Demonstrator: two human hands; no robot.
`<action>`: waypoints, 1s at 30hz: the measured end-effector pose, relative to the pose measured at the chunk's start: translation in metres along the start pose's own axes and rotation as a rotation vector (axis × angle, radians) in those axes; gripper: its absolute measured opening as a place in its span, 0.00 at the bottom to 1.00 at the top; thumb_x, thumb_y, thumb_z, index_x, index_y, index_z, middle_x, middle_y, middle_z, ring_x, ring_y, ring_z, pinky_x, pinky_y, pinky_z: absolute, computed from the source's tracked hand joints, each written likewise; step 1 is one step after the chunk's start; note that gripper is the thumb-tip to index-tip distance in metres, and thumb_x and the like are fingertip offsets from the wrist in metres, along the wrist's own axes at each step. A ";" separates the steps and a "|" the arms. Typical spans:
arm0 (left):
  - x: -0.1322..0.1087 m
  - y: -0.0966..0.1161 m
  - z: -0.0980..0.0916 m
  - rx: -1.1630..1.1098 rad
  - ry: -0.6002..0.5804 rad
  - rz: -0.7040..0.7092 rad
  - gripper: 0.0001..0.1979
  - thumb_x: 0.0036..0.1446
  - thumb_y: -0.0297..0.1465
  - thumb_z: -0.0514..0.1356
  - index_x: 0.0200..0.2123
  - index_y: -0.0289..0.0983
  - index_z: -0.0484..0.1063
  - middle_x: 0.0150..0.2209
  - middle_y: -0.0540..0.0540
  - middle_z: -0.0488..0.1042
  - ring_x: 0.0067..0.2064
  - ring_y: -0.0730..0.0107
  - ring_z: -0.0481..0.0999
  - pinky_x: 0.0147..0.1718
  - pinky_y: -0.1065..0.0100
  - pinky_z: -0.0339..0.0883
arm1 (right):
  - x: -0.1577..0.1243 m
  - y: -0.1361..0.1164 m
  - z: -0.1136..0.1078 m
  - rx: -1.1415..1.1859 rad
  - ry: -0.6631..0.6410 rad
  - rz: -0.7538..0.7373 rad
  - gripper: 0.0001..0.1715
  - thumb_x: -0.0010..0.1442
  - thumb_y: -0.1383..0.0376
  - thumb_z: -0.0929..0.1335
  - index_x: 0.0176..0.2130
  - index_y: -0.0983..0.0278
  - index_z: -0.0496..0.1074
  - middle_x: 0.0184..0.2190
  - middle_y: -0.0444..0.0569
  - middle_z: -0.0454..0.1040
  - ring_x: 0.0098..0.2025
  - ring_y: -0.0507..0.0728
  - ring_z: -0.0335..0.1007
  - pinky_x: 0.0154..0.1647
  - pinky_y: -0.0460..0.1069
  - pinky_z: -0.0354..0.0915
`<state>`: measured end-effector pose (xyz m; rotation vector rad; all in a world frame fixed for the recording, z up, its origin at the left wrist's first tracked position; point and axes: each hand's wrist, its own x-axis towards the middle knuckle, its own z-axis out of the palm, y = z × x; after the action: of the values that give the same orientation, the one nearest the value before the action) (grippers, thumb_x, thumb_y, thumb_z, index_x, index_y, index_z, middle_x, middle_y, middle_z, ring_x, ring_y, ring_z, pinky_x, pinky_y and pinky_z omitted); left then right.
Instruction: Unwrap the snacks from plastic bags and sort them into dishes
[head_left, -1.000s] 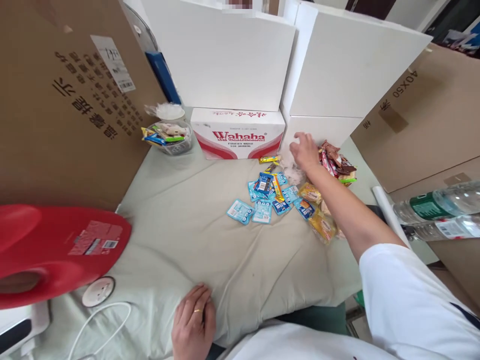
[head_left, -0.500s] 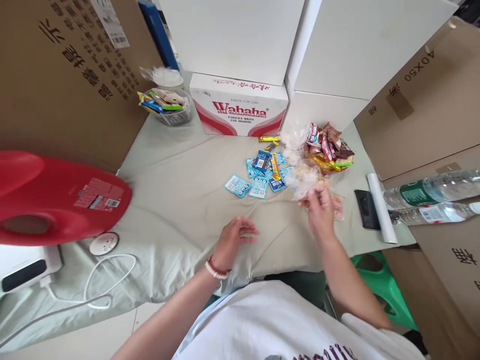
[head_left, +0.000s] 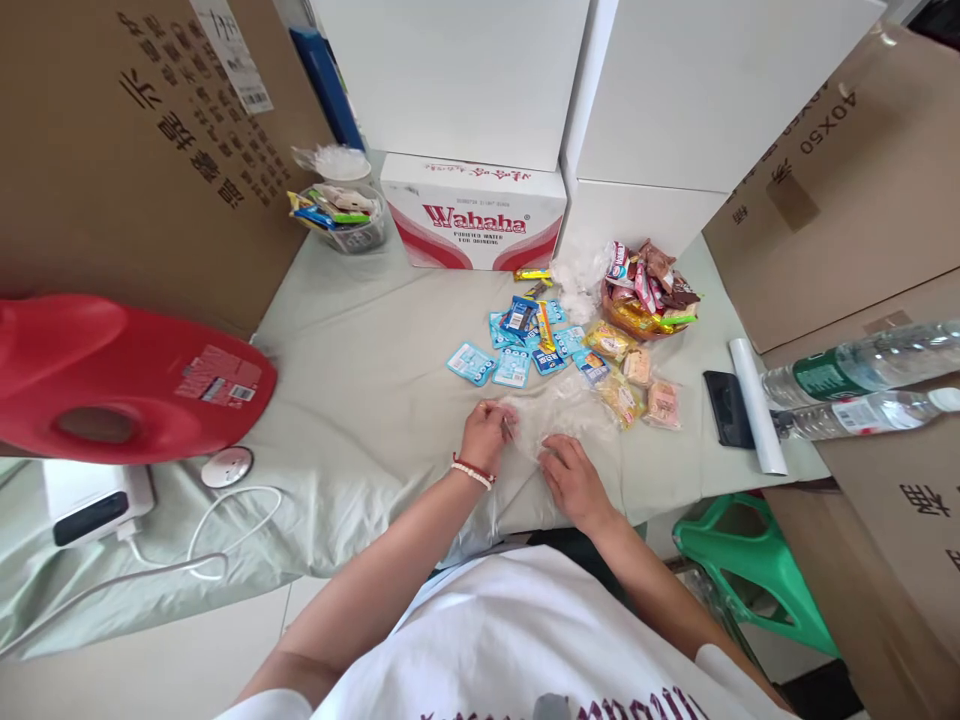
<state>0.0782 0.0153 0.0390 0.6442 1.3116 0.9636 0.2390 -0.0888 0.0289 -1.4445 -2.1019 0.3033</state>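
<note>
Between my hands, low over the cloth-covered table, is a clear plastic bag (head_left: 536,415). My left hand (head_left: 489,430) pinches its left edge. On the other side, my right hand (head_left: 574,478) has its fingers closed at the bag's near right edge. Just beyond lie several blue sachets (head_left: 512,366), with an orange-yellow stick packet (head_left: 546,330) on top of them. Yellow-wrapped snacks (head_left: 621,398) and pink-wrapped cakes (head_left: 663,404) lie to the right of the bag. Farther back, a basket (head_left: 637,318) is heaped with packaged snacks, and a clump of clear bags (head_left: 581,280) rests beside it.
A Wahaha carton (head_left: 476,215) stands at the back. Behind on the left is a clear tub (head_left: 358,232) of snacks. A red jug (head_left: 135,380) and a white power bank (head_left: 101,505) occupy the left side. A phone (head_left: 727,408), white roll (head_left: 757,405) and bottles (head_left: 847,375) lie right.
My right hand has moved left and nearer me with a clear bag taken from the pile. My left hand has moved right and grasped the bag. The yellow and pink snacks are now uncovered.
</note>
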 end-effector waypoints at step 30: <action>-0.035 -0.001 -0.004 -0.181 -0.628 -0.055 0.28 0.40 0.35 0.79 0.37 0.39 0.66 0.44 0.48 0.79 0.48 0.58 0.83 0.48 0.58 0.74 | -0.010 0.027 -0.057 1.073 0.147 0.934 0.38 0.54 0.36 0.74 0.54 0.57 0.78 0.52 0.54 0.80 0.55 0.65 0.75 0.58 0.60 0.71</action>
<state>0.0754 -0.0162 0.0546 0.6928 0.6754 0.7384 0.2950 -0.0947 0.0592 -1.4909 -0.6987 1.3559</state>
